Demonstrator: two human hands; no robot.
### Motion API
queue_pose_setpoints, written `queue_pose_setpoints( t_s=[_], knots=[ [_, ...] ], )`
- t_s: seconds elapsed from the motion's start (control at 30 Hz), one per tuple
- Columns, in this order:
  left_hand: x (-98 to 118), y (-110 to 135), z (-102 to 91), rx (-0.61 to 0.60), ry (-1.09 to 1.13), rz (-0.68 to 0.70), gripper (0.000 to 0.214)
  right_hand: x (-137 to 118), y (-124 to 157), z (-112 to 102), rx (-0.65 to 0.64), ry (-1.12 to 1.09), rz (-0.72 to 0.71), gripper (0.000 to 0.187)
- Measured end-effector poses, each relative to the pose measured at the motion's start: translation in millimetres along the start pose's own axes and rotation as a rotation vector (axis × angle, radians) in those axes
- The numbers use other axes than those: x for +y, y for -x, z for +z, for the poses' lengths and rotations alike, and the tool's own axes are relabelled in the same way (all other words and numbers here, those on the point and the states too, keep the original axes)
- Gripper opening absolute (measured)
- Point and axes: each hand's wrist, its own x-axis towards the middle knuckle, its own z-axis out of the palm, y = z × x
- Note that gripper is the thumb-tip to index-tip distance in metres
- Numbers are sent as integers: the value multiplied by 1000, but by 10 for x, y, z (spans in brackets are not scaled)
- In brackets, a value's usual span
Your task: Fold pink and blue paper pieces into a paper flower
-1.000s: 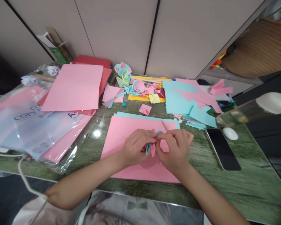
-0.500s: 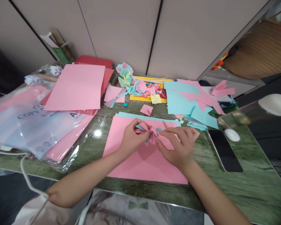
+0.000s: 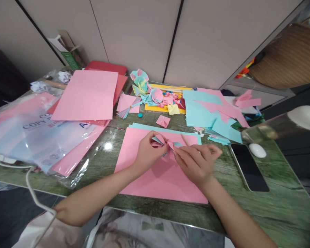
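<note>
Folded paper piece, head view: the pink-and-blue folded paper piece is between your two hands at the centre of the frame, above a large pink sheet.
Work done: its pleats and pointed layers are partly fanned out, so you look to be past the first folding and into the shaping, by judgement.
Work left: the layers look uneven and bunched at the middle, which suggests more spreading and tidying; your fingers hide how much.
Paper flowers: the folded flowers at upper centre appear complete, lying near a pleated paper bundle.
Small squares: a yellow folded square and a pink folded square lie apart from your hands, just above centre.
Left hand: your left hand curls inward left of centre, thumb below and fingers above, pinching the piece's left side.
Right hand: your right hand comes in from the lower right, thumb and forefinger gripping the piece's right edge, the outer fingers bent loosely.
Forearms: both slant up from the lower corners, wrists above the sheet's sides.
</note>
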Motion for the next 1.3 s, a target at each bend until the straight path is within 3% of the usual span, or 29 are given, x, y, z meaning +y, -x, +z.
queue_pose_setpoints(
  t_s=[0.5, 0.6, 0.7, 0.8, 1.0, 1.13, 1.3],
  knots=[
    [-45, -38, -5, -68, 113, -60, 22, 40, 26, 11, -106, -112, -39, 16],
    [-57, -124, -67, -192, 193, -167, 23, 57, -27, -28, -148, -306, 137, 7],
    [-75, -214, -137, -351, 308, -349, 28, 79, -83, -74, -203, -541, 428, 17],
    [-89, -255, -179, -427, 337, -402, 30, 86, -117, -94, -277, -683, 595, 17],
    [-114, -252, -184, -484, 300, -359, 33, 54, -139, -70, -510, -884, 668, 8],
    [-153, -261, -164, -426, 294, -337, 33, 46, -126, -55, -468, -851, 692, 6],
    [-188, -269, -166, -347, 278, -310, 36, 46, -87, -24, -436, -774, 604, 8]
  ],
)
